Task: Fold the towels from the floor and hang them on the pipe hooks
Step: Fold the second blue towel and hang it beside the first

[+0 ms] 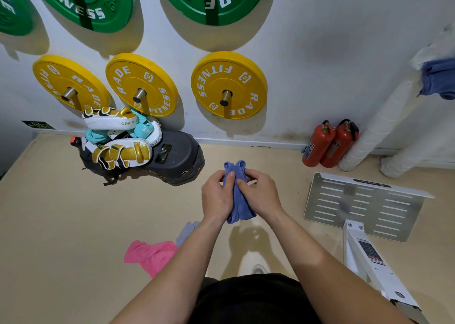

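I am gripping a blue towel point(240, 204) in both hands, my left hand point(216, 195) and right hand point(262, 194) curling round its bunched middle, above the floor point(61, 213). A pink towel point(151, 256) and a grey towel point(187, 231) are lying on the floor by my left arm. A blue cloth point(438, 77) is hanging on the pipe point(376, 126) at the right, near two extinguishers point(328, 142).

Bright, even overhead light; round yellow rubber weight plates point(229, 84) throw soft shadows down the white wall point(320, 40). Fisheye bowing, right edge smeared.
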